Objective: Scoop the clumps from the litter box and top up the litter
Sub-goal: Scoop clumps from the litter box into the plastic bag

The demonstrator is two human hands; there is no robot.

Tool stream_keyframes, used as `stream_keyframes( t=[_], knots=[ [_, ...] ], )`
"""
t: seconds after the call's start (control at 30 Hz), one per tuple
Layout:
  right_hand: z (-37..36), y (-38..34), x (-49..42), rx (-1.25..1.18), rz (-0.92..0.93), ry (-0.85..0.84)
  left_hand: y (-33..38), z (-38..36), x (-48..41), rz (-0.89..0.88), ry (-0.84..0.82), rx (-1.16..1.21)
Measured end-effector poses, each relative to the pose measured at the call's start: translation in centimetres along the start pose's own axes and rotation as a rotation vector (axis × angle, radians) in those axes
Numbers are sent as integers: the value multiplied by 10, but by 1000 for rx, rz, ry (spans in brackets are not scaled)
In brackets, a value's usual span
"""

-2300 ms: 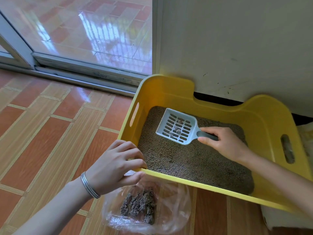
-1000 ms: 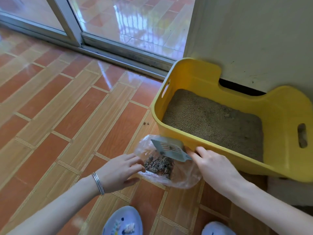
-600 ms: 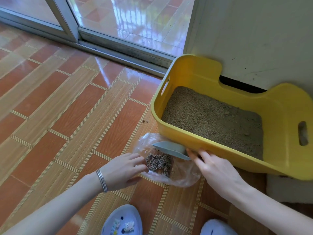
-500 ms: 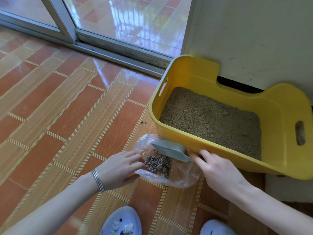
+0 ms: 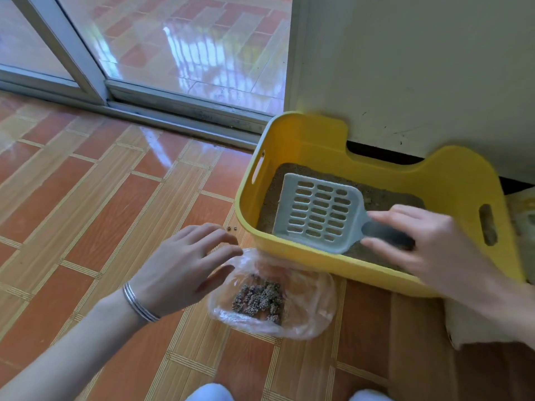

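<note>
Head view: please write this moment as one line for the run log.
scoop: empty, above litter box | right hand: grips its handle | left hand: fingers relaxed, at plastic bag | clumps: inside bag

The right hand (image 5: pixel 428 247) grips an empty slotted scoop (image 5: pixel 318 212) above the yellow litter box (image 5: pixel 451 175); clumps (image 5: pixel 259 299) fill a clear bag (image 5: pixel 315 293).

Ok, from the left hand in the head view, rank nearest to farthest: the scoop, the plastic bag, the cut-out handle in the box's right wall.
1. Plastic bag: at the fingertips of the left hand, on the floor.
2. Scoop: further right, over the litter, in the right hand.
3. Cut-out handle: far right wall of the litter box.
</note>
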State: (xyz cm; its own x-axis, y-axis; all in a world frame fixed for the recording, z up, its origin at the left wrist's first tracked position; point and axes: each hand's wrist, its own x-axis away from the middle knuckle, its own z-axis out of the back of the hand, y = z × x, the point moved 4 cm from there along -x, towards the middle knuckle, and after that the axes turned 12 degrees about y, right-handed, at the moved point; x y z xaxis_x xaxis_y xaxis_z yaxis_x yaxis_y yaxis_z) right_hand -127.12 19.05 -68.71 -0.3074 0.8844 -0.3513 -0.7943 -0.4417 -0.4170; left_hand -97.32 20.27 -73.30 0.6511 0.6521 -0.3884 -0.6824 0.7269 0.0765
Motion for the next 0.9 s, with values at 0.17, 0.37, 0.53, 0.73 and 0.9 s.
stream_keyframes(
  t=[0.17, 0.37, 0.53, 0.73, 0.9],
  knots=[
    [-21, 70, -17, 21, -441, -184, 4, -13, -40, -27, -20, -33],
    [-71, 117, -7, 269, -487, -584, -7, -42, -59, -44, -118, -20],
    [-81, 134, -7, 262, -532, -792, -15, -51, -58, -76, -159, 0],
    [-134, 114, -6, -32, -565, -707, -16, -58, -57, -48, -179, 66],
    [-171, 93, -23, -178, -540, -614, -20, -61, -57, -65, -199, 94]
  ],
)
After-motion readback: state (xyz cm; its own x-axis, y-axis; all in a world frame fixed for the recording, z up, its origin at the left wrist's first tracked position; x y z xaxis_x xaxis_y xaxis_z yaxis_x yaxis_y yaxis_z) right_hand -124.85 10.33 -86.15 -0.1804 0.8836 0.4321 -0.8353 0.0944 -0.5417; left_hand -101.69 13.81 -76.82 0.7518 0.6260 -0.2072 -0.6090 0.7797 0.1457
